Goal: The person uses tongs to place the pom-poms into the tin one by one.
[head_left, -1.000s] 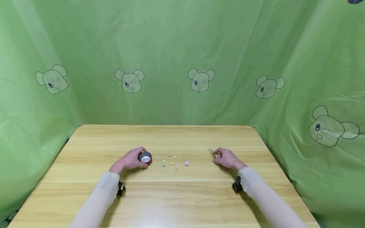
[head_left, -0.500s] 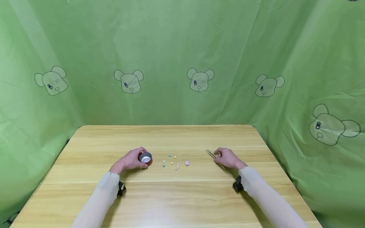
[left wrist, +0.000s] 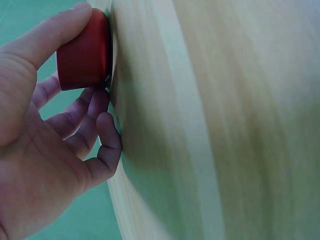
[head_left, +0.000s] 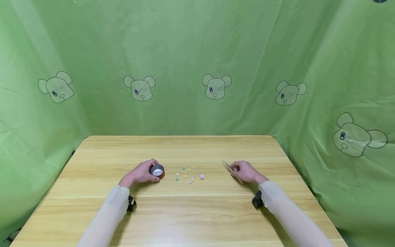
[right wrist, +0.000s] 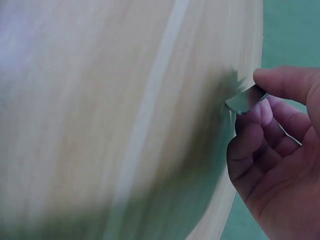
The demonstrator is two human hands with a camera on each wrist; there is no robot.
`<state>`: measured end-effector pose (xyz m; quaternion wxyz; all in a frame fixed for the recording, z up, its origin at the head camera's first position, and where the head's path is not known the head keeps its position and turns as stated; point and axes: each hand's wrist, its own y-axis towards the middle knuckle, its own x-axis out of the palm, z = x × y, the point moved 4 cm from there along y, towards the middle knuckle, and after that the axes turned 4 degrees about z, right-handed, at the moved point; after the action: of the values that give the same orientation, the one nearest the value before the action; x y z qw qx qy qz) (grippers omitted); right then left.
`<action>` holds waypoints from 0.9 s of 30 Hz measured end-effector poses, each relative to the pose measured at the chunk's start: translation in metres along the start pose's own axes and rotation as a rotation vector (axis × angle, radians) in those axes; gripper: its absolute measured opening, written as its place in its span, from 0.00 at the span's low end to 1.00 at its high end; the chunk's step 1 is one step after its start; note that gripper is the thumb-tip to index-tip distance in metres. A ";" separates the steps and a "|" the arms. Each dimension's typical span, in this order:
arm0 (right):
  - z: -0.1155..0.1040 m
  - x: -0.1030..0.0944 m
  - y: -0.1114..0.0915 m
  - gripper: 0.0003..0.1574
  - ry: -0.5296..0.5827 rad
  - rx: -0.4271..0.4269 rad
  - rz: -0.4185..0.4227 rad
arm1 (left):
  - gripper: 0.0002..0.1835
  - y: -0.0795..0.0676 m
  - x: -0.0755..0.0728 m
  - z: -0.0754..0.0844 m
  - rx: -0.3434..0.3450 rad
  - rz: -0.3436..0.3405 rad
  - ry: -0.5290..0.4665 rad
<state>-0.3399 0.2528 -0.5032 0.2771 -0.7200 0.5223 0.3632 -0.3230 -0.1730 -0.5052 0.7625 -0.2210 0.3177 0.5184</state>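
My left hand (head_left: 142,172) grips a small round red container (left wrist: 85,52), thumb on one side and fingers on the other. From the head view the container's dark rim and silvery inside show; it stands on the table. At the right, my right hand (head_left: 246,171) pinches metal tweezers (head_left: 227,166) between thumb and fingers, their two tips apart and pointing away to the left. In the right wrist view only one end of the tweezers (right wrist: 245,100) shows. Between the hands lie several tiny blue, yellow and pale balls and a larger pink ball (head_left: 202,176).
The wooden table (head_left: 197,219) has rounded far corners. A green curtain (head_left: 179,41) printed with bear heads hangs behind it and along both sides. Black wrist cameras sit below each hand.
The tweezers have turned in my right hand, their tips swinging to the left. My left hand and the red container stay in place, and the balls lie where they were.
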 end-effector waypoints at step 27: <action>-0.042 0.015 -0.005 0.09 -0.029 -0.204 -0.080 | 0.27 0.000 0.000 0.000 -0.007 -0.007 -0.003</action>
<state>-0.3221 0.2128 -0.4908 0.2242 -0.7595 0.4491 0.4137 -0.3231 -0.1730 -0.5050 0.7641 -0.2241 0.3137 0.5172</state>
